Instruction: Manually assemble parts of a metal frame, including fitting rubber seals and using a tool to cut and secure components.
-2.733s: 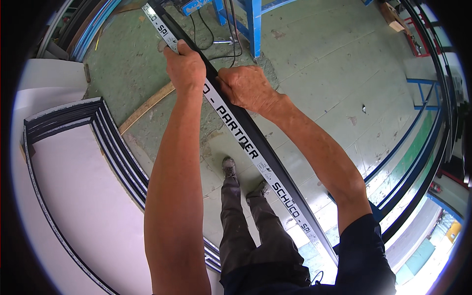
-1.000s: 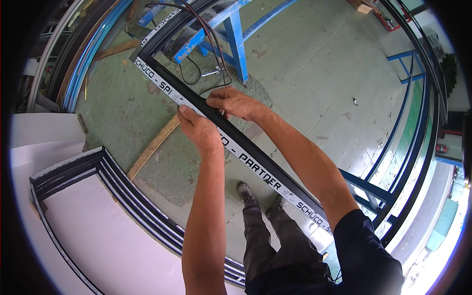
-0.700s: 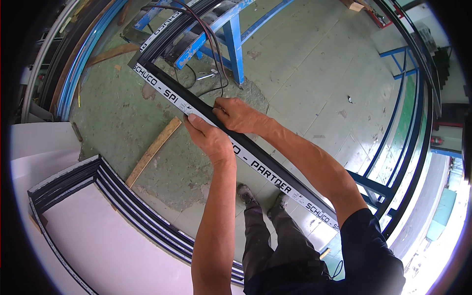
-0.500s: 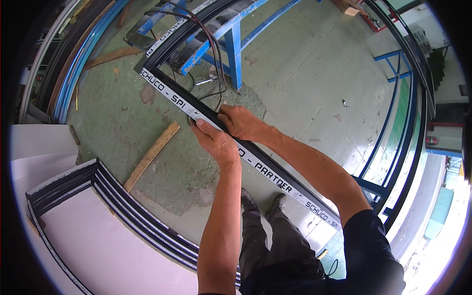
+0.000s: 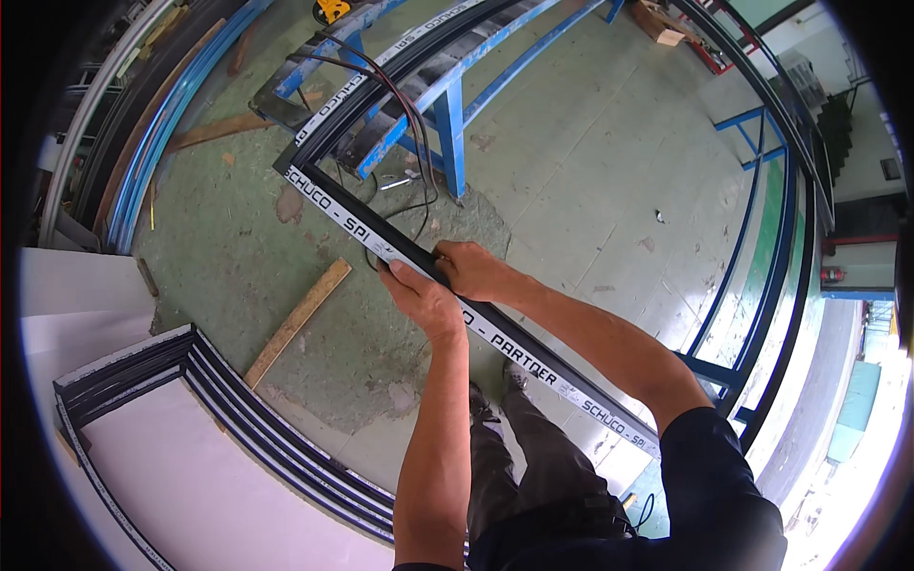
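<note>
A black window frame [image 5: 519, 328], its outer face covered with printed white film, runs diagonally from the upper left to the lower right in front of me. My left hand [image 5: 424, 300] is wrapped round its near side, thumb on top. Close beside it, my right hand [image 5: 473, 271] has its fingers curled over the dark inner edge of the same bar. The fingertips of both hands are partly hidden by the frame. Its far side lies on a blue metal trestle [image 5: 453, 133], with dark cables [image 5: 409, 105] hanging across it.
A wooden strip [image 5: 298, 324] lies on the worn green floor. Stacked dark frames [image 5: 267, 409] round a pale panel stand at lower left, long blue profiles [image 5: 152, 157] at upper left. Dark blue racking [image 5: 724, 366] stands at right, a wood block [image 5: 659, 27] at the far back.
The view has shifted, so the frame, trestle and floor appear slightly lower. My feet have moved a little. Both hands keep nearly the same place on the bar.
</note>
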`<state>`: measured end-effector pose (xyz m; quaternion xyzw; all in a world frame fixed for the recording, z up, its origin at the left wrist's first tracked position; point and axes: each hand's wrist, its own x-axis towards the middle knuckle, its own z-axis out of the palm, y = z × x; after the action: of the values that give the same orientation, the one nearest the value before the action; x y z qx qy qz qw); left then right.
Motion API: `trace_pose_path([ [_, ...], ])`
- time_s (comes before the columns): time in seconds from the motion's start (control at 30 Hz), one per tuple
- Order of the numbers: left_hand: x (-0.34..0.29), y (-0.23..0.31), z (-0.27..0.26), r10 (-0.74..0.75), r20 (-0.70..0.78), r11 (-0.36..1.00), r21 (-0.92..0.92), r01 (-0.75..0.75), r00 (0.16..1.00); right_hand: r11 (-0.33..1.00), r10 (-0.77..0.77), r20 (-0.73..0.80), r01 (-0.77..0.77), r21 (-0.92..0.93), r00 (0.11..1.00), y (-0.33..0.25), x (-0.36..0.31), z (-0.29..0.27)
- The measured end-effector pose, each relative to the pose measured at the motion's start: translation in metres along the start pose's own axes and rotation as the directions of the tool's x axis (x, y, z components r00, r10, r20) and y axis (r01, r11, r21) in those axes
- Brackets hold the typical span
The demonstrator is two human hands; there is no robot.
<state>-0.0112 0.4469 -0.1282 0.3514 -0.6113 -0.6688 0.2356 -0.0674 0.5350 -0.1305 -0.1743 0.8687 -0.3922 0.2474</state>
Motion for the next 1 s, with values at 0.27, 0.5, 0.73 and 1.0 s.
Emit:
trace_pose_path([
  [0.27,0.001,0.006,-0.007,-0.042,0.007,0.999,-0.031,0.043,0.999,0.993,0.114,0.043,-0.112,-0.036,0.993,-0.018,0.006,-0.003],
  [0.5,-0.003,0.011,-0.001,-0.033,-0.009,0.999,0.013,0.033,0.999,0.99,0.13,-0.026,-0.131,-0.05,0.991,-0.018,0.012,-0.001],
  [0.73,0.0,0.0,-0.007,0.006,0.011,0.999,0.034,-0.006,1.0,0.977,0.211,0.088,-0.212,0.004,0.974,-0.024,0.033,-0.004],
  [1.0,-0.002,0.009,-0.006,-0.06,0.028,0.998,-0.022,0.061,0.998,0.957,-0.203,0.004,0.199,-0.209,0.979,-0.024,0.045,-0.014],
])
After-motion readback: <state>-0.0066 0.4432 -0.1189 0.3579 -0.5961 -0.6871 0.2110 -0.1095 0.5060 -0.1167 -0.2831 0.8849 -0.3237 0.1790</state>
